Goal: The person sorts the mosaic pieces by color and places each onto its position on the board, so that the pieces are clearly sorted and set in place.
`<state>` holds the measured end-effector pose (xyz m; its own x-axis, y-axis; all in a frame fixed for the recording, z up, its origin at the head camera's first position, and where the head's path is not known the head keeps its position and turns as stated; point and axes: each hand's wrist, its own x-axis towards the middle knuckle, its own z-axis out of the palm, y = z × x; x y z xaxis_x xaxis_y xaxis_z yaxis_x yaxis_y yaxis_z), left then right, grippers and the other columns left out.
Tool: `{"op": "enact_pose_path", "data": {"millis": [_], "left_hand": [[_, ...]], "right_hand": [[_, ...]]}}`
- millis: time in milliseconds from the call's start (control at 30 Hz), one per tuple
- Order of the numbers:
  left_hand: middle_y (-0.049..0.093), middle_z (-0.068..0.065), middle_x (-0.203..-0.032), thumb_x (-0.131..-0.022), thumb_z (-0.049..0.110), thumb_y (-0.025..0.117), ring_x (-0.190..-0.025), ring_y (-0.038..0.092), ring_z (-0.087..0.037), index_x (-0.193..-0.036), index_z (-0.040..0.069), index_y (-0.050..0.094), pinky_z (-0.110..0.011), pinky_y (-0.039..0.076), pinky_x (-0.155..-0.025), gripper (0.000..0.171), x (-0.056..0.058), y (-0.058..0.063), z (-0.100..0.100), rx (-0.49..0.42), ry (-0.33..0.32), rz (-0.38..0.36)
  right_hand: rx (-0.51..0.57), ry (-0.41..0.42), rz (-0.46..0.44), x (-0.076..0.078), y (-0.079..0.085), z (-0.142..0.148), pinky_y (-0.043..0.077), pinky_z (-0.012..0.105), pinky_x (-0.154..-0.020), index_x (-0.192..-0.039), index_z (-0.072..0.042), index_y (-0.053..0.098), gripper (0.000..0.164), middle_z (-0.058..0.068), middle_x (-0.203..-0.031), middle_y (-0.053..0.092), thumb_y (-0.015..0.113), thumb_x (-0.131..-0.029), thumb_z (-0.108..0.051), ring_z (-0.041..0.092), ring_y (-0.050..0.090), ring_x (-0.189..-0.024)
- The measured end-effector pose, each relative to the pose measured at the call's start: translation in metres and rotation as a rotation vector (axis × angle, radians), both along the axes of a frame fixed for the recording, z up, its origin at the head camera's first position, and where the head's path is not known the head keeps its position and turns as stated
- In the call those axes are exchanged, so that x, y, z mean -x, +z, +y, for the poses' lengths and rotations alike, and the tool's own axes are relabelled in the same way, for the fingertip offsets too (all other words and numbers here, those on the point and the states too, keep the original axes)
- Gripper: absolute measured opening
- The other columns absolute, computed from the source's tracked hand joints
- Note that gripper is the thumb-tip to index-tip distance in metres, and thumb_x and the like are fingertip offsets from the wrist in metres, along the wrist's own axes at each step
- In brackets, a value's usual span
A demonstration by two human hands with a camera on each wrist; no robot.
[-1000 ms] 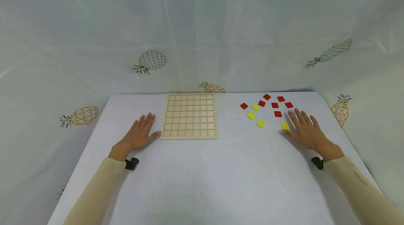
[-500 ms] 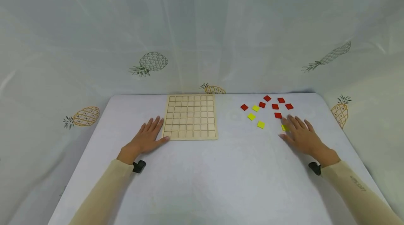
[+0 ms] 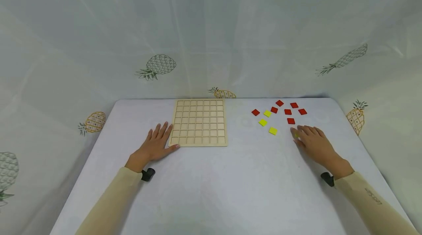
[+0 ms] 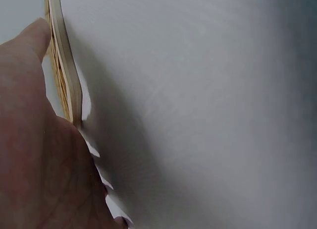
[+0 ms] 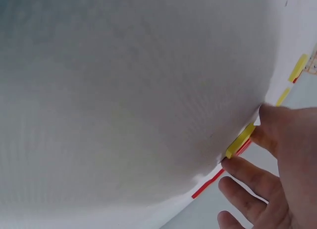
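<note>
A pale wooden grid board (image 3: 199, 122) lies near the table's back edge. My left hand (image 3: 154, 147) rests flat at its left side, fingers spread and straight, with the thumb over the near left corner. In the left wrist view, the thumb tip (image 4: 37, 35) overlaps the board's rim. On the right, my right hand (image 3: 315, 147) pinches a square yellow tile (image 5: 240, 141) between thumb and index finger, low at the tabletop. From the head view the fingers hide most of that tile. Just beyond the fingertips lies a red tile (image 3: 291, 121).
Several more red tiles (image 3: 288, 112) and yellow tiles (image 3: 273, 131) lie scattered flat between the board and the right hand. The white table (image 3: 211, 183) meets a pineapple-printed curtain (image 3: 211, 37) at its back edge.
My right hand has moved slightly left and its fingers have curled in around the yellow tile. My left hand has slid right until its thumb overlaps the board's corner.
</note>
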<state>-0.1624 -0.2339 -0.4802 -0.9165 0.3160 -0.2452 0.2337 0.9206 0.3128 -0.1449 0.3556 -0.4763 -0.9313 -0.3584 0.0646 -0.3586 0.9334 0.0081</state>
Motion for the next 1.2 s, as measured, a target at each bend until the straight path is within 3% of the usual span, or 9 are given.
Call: {"op": "enact_pose_path", "data": {"millis": [100,400,633,800,1200], "left_hand": [[0.002,-0.025,-0.176,-0.105,0.057,0.055,-0.16,-0.002,-0.051,-0.169,0.001,0.011,-0.069,-0.001,-0.126,0.095,-0.002,0.003,0.001,-0.017,-0.001,0.003],[0.002,-0.026,-0.175,-0.106,0.054,0.055,-0.16,-0.003,-0.051,-0.169,0.001,0.011,-0.069,-0.002,-0.126,0.093,-0.002,0.008,0.003,-0.02,0.0,-0.011],[-0.002,-0.022,-0.177,-0.106,0.06,0.049,-0.162,-0.005,-0.048,-0.17,0.006,0.006,-0.067,-0.001,-0.127,0.095,0.007,-0.007,-0.005,0.041,-0.007,-0.013],[0.001,-0.023,-0.176,-0.105,0.062,0.051,-0.161,-0.003,-0.049,-0.17,0.005,0.008,-0.069,0.0,-0.126,0.096,0.009,-0.013,-0.007,0.018,-0.004,-0.002],[0.002,-0.026,-0.176,-0.108,0.054,0.049,-0.16,-0.003,-0.051,-0.169,0.002,0.011,-0.069,-0.001,-0.126,0.089,0.004,0.002,0.001,0.005,0.012,-0.043]], "right_hand": [[0.004,0.004,0.035,0.0,0.002,-0.002,0.039,0.072,-0.11,-0.139,0.0,0.066,0.051,0.031,-0.135,0.063,0.081,-0.091,-0.005,0.053,0.053,-0.13],[-0.008,-0.053,0.019,0.003,0.009,-0.008,0.046,0.07,-0.104,-0.127,0.0,0.075,0.043,0.026,-0.12,0.072,0.085,-0.085,0.001,0.05,0.06,-0.121],[-0.042,-0.032,0.037,0.005,0.01,-0.009,0.05,0.066,-0.101,-0.122,0.0,0.077,0.04,0.024,-0.112,0.073,0.087,-0.083,0.001,0.047,0.061,-0.115],[-0.063,-0.006,0.059,0.005,0.011,-0.008,0.052,0.064,-0.099,-0.118,-0.001,0.078,0.037,0.022,-0.105,0.073,0.088,-0.082,0.001,0.046,0.062,-0.111],[-0.055,-0.007,0.071,0.003,0.011,-0.014,0.05,0.064,-0.102,-0.116,0.0,0.079,0.033,0.023,-0.111,0.075,0.087,-0.084,-0.001,0.045,0.061,-0.114]]}}
